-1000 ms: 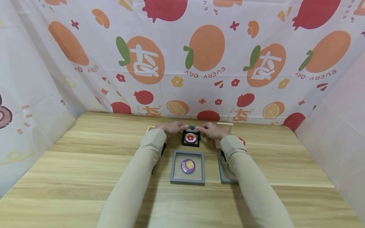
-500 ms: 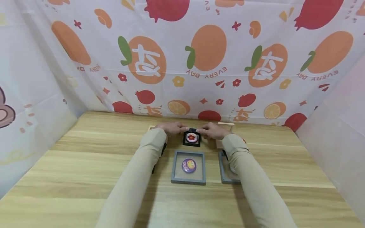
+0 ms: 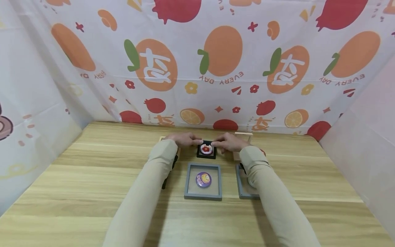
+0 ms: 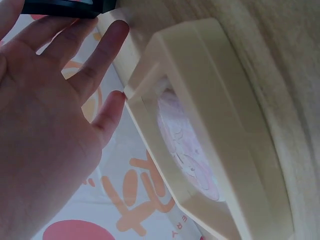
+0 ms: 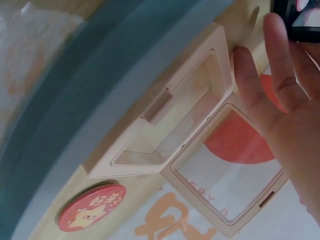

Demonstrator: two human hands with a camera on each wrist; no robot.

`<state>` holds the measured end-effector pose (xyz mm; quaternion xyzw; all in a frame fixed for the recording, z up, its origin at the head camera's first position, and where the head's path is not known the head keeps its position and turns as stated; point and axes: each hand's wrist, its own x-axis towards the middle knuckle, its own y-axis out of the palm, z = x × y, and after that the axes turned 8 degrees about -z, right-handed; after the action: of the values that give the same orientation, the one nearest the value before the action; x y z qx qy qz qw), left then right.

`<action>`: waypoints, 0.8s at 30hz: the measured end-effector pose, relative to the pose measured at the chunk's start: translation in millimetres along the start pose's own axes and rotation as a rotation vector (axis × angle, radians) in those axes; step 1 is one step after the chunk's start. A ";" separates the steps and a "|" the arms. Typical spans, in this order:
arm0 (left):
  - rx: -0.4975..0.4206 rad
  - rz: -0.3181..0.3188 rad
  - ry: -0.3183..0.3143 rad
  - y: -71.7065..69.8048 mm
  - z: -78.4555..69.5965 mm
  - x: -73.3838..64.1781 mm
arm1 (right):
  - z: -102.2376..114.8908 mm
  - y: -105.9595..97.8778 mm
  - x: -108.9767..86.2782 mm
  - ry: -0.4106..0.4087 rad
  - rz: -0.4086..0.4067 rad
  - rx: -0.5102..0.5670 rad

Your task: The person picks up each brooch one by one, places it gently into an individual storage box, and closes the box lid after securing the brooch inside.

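Observation:
A small black display case [image 3: 206, 156] stands at the back of the table with a round red-flower badge [image 3: 205, 149] inside. Its tilted lid partly overlaps the badge in the head view. At the lid's left corner, my left hand [image 3: 184, 139] pinches with thumb and forefinger, while my right hand [image 3: 228, 142] does the same at the right corner. In the left wrist view, the other fingers [image 4: 102, 62] extend beside a cream case [image 4: 225, 100]. In the right wrist view, the outer fingers [image 5: 250, 80] reach past a beige case [image 5: 135, 145] with its clear lid open.
In front of the black case lies a grey tray [image 3: 203, 197] with a purple badge [image 3: 203, 179]. Another grey tray [image 3: 247, 196] is partly under my right forearm. A red star badge [image 5: 92, 207] lies beside the beige case. A fruit-print cloth [image 3: 197, 103] hangs behind the table.
Both hands have brought the black case's raised lid forward and down, so that it now overlaps the top of the flower badge. The trays and other cases have not moved.

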<state>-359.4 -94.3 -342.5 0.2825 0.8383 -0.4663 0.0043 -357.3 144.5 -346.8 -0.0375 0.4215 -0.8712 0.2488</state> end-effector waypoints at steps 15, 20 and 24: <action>-0.036 -0.002 -0.007 0.1 2.8 -2.1 | -6.0 3.8 1.3 -0.053 -0.050 -0.067; -0.060 -0.011 0.004 1.3 3.8 -4.0 | -4.0 4.3 1.6 -0.057 -0.067 -0.104; -0.061 -0.027 0.019 3.1 4.4 -3.9 | -5.1 6.3 3.5 -0.053 -0.077 -0.116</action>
<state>-355.8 -98.3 -346.4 0.2752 0.8560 -0.4377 -0.0015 -359.3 143.2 -355.3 -0.0911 0.4630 -0.8529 0.2236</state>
